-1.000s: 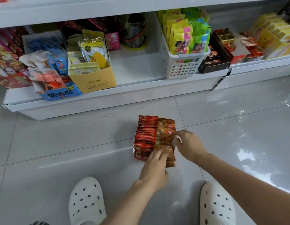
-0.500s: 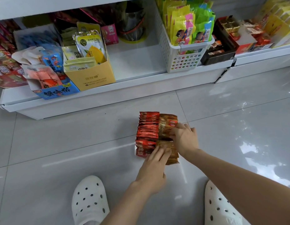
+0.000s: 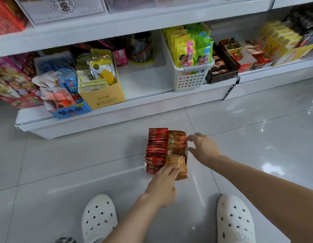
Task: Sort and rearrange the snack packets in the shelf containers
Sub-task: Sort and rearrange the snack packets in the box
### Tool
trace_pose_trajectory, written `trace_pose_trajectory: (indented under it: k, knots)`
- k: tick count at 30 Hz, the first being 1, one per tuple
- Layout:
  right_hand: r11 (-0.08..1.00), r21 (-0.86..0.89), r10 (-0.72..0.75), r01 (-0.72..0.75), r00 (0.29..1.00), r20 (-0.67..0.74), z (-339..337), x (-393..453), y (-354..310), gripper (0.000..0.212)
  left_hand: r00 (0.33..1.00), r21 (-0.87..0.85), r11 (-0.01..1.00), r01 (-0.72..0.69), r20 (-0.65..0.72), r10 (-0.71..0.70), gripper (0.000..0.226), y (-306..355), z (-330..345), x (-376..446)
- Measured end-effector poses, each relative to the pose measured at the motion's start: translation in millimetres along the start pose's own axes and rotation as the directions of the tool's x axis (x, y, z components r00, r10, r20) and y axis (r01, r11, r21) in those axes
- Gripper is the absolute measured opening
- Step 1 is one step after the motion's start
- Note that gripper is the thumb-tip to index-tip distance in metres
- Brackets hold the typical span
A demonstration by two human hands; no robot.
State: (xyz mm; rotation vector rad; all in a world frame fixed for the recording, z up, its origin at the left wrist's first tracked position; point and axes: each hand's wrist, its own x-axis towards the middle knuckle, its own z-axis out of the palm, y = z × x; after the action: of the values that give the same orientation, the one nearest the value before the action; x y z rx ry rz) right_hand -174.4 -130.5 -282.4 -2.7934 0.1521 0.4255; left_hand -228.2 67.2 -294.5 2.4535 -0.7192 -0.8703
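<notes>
A container of snack packets (image 3: 166, 151) stands on the floor (image 3: 82, 163), near the bottom shelf (image 3: 145, 81) and between it and two clogs. The packets stand in two rows, side by side. The left hand (image 3: 162, 186) lies at the container's near end, the right hand (image 3: 203, 148) just beside its right side. The left clog (image 3: 99, 218) and right clog (image 3: 234, 220) are nearest. On the shelf, a cardboard box of pouches (image 3: 101, 95) sits left, a perforated basket of packets (image 3: 190, 74) right, well apart.
</notes>
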Motion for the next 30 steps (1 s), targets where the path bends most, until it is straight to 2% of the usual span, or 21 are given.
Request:
trace_pose_trajectory:
  k: [4, 7, 11, 14, 17, 19, 22, 24, 27, 30]
  knots:
    - [0.996, -0.092, 0.012, -0.017, 0.998, -0.054, 33.1, 12.0, -5.8, 0.035, 0.996, -0.093, 0.995, -0.048, -0.077, 0.041, 0.057, -12.8, -1.5, 1.0]
    - [0.989, -0.123, 0.068, -0.078, 0.994, -0.084, 48.9, 22.1, -8.7, 0.022, 0.998, -0.074, 0.996, -0.051, -0.033, 0.049, 0.057, -21.0, -2.2, 4.4]
    - [0.984, 0.165, 0.092, -0.073, 0.989, -0.112, 44.1, 21.9, -9.1, 0.016, 1.0, -0.099, 0.995, 0.006, 0.011, -0.005, 0.052, -25.7, -0.9, 12.5]
    - [0.891, 0.445, 0.18, -0.091, 0.97, -0.162, 18.6, 15.8, -4.5, 0.01, 0.997, -0.147, 0.987, 0.061, 0.05, -0.054, 0.053, -21.1, -2.2, 14.5]
    - [0.833, 0.548, 0.231, -0.076, 0.948, -0.22, -18.9, 9.5, -3.8, 0.012, 0.991, -0.159, 0.981, 0.108, 0.093, -0.094, 0.055, -18.1, -4.1, 14.5]
    - [0.818, 0.569, 0.231, -0.086, 0.955, -0.187, -47.0, 1.5, -2.2, 0.013, 0.991, -0.226, 0.966, 0.123, 0.084, -0.106, 0.052, -10.5, -8.9, 7.7]
    - [0.769, 0.635, 0.142, -0.072, 0.988, -0.059, -96.0, -20.8, -7.3, 0.009, 0.988, -0.421, 0.898, 0.125, -0.031, -0.151, 0.047, 11.6, -37.3, -11.5]
    - [0.728, 0.684, 0.057, -0.044, 0.998, 0.004, -135.2, -46.7, -20.9, 0.008, 0.975, -0.528, 0.843, 0.097, -0.118, -0.186, 0.051, 33.9, -72.7, -27.6]
    - [0.648, 0.762, -0.035, -0.016, 0.998, 0.051, -191.6, -93.8, -46.6, 0.013, 0.975, -0.721, 0.69, 0.068, -0.097, -0.198, 0.042, 82.3, -132.7, -62.6]
    - [0.596, 0.802, -0.073, 0.033, 0.997, 0.013, -229.3, -137.8, -69.3, 0.021, 0.986, -0.827, 0.562, 0.002, -0.09, -0.137, 0.03, 126.9, -172.5, -106.9]
